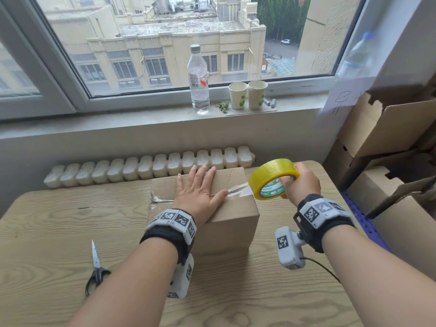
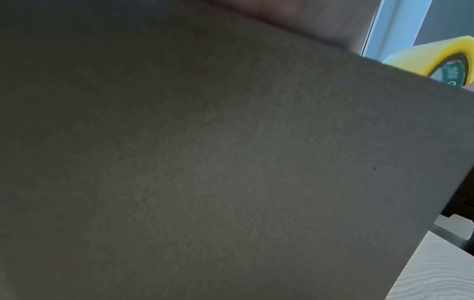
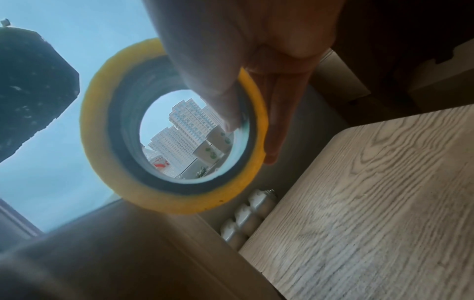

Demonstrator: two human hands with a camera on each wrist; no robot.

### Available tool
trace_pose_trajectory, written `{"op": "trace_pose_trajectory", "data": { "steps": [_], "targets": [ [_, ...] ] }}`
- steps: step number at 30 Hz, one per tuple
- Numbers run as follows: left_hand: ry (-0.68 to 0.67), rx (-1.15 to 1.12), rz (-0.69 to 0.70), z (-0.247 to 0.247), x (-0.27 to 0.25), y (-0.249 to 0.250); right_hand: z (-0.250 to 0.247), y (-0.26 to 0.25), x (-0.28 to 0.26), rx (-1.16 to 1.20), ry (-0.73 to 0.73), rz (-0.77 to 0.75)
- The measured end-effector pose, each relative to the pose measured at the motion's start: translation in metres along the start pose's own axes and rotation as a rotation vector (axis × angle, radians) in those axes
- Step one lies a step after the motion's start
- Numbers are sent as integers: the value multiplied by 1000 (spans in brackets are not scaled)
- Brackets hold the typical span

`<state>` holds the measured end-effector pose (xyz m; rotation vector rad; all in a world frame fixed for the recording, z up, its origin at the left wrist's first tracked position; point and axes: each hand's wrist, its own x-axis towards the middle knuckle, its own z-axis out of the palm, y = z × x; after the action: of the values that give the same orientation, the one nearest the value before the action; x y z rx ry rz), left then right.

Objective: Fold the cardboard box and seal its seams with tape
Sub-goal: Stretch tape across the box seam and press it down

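A closed brown cardboard box (image 1: 232, 220) stands on the wooden table (image 1: 59, 223). Clear tape runs along its top seam and stretches off the right edge to a yellow tape roll (image 1: 271, 178). My left hand (image 1: 200, 190) lies flat on the box top, fingers straight, pressing the tape down. My right hand (image 1: 299, 182) grips the roll just right of the box, thumb through its core. The left wrist view is filled by the box side (image 2: 205, 162), with the roll (image 2: 436, 58) at its upper right. In the right wrist view the roll (image 3: 174, 196) is held by my fingers (image 3: 218, 85).
Black-handled scissors (image 1: 95, 270) lie on the table at the left front. A radiator (image 1: 151, 166) runs behind the table. On the windowsill stand a water bottle (image 1: 198, 79) and two paper cups (image 1: 247, 94). Stacked cardboard boxes (image 1: 389, 128) crowd the right side.
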<state>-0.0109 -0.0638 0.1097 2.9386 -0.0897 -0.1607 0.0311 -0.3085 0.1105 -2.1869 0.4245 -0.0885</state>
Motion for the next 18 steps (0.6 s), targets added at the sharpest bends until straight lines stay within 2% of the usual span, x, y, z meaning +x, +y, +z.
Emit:
{"op": "trace_pose_trajectory", "data": {
  "steps": [3, 6, 10, 18],
  "targets": [
    [-3, 31, -17, 1, 2, 2, 4, 4, -2, 17, -21, 39],
    [26, 26, -49, 1, 7, 9, 11, 12, -5, 132, -62, 118],
    [78, 19, -53, -2, 16, 22, 15, 17, -2, 220, -90, 141],
    [89, -27, -54, 0, 30, 36, 25, 30, 0, 324, -114, 200]
  ]
}}
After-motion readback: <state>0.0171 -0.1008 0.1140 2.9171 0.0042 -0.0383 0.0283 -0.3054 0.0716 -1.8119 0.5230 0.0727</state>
